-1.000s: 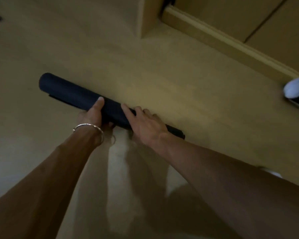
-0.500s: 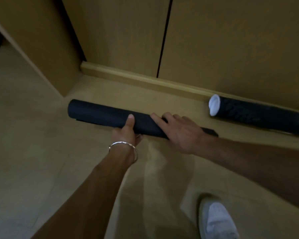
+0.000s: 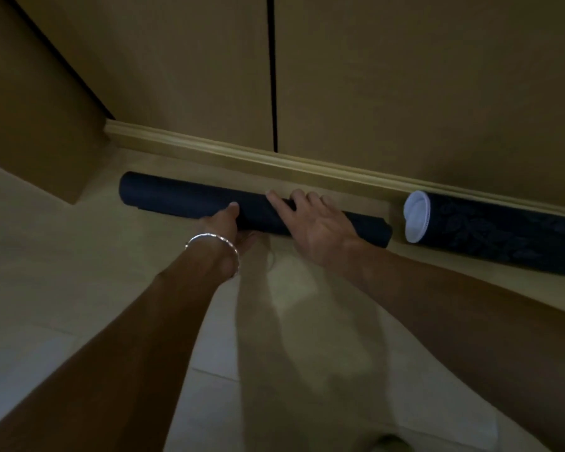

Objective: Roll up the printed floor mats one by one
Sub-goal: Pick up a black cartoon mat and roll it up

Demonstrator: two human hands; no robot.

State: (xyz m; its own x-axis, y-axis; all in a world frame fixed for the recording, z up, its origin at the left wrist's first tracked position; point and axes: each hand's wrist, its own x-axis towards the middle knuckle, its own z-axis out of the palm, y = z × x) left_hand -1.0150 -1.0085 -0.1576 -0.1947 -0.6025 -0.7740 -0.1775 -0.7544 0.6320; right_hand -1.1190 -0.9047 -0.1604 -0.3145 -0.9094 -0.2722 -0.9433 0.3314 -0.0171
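A dark, tightly rolled floor mat point(image 3: 183, 200) lies on the pale floor, close to the baseboard. My left hand point(image 3: 224, 228), with a silver bangle on the wrist, cups the roll from the near side, thumb on top. My right hand point(image 3: 313, 223) lies flat over the roll's right half, fingers spread across its top. A second rolled mat point(image 3: 503, 238), dark with a faint leaf print and a white inner end, lies to the right along the same baseboard, its right end out of frame.
Wooden cabinet doors point(image 3: 405, 76) with a raised baseboard point(image 3: 274, 161) stand just behind the rolls. A wooden panel corner point(image 3: 46, 141) juts out at the left. Pale tiled floor point(image 3: 79, 288) stretches in front of me.
The rolled mat has moved with both hands toward the baseboard and nearer the second roll. The camera has tilted up, so the cabinet fills the top of the view.
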